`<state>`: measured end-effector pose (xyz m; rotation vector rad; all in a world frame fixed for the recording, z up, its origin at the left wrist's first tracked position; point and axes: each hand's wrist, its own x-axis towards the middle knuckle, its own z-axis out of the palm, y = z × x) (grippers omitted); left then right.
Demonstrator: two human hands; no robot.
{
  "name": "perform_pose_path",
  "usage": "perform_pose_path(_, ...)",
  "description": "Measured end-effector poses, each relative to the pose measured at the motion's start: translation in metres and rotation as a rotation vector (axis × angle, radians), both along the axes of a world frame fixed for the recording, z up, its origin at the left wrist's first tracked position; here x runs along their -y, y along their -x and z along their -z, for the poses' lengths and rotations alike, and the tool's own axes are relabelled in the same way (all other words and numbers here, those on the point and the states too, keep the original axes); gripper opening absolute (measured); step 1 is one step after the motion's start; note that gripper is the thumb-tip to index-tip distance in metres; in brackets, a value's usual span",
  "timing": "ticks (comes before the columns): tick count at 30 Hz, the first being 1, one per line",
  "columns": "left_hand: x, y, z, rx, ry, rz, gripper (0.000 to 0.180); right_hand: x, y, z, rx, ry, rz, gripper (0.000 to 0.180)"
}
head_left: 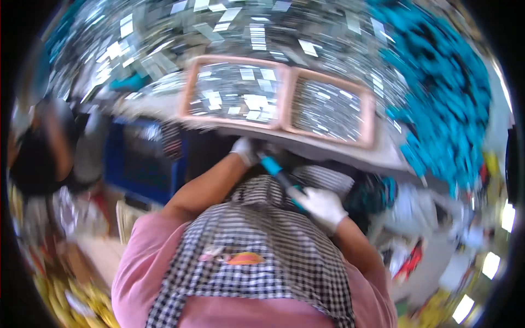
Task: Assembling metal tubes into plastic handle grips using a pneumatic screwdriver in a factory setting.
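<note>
My right hand point(325, 209), in a white glove, is closed around the near end of a long teal-and-black tool point(273, 167). The tool slants up and left across my lap; motion blur hides its exact kind. Close to its far end is my left hand point(244, 150), also gloved, just below the table's front edge. Its fingers are smeared and partly hidden, so I cannot make out whether it touches the tool. Beyond the hands, two pinkish frame-like trays point(284, 98) sit side by side at the table edge, holding many shiny flat metal pieces.
Loose metal pieces point(257, 35) cover the table behind the trays. A large heap of teal pieces point(443, 93) lies at the right. Below the table on the left stands a blue crate point(112, 156). Another person point(46, 147) is at the far left.
</note>
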<state>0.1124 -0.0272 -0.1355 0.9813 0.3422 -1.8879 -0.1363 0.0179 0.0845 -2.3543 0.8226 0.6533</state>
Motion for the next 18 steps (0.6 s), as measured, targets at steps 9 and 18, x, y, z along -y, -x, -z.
perform_pose_path(9, -0.024, 0.105, -0.131, -0.271, -0.053, 0.158, 0.036, -0.072, 0.15, -0.025, 1.054, -0.877, 1.516, 0.068)
perform_pose_path(18, -0.018, 0.109, -0.147, 1.181, 1.066, 1.224, 0.031, -0.146, 0.289, -0.149, 0.338, 0.034, 1.526, 0.04)
